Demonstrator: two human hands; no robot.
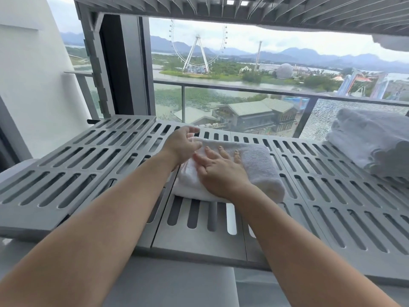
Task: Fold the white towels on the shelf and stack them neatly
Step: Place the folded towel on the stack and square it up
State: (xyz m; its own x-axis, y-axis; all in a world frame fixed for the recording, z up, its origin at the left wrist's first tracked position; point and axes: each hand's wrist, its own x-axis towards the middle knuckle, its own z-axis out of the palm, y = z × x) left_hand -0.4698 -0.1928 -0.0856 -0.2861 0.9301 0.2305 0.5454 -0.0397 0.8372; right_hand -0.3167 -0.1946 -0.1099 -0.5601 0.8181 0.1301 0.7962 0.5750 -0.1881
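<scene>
In the middle of the frame we saw a folded white towel (256,165) lying on the grey slotted shelf (88,156). The right hand (219,171) lay flat on the near left part of the towel. Its fingers were straight and spread, so it gripped nothing and only pressed on the cloth. The left hand (183,145) was just to the left of it, at the far left end of the towel. Its palm was turned to the right and its fingers were relaxed and a little bent. It held nothing, and we could not tell if it touched the towel. At the right edge of the frame, well apart from the folded towel, a pile of white towels (371,140) rested on the same shelf. Along the top of the frame ran the underside of an upper shelf (243,9). Behind the shelf we saw a glass railing (243,89), and in the upper middle a big Ferris wheel (198,52) stood before hills.
</scene>
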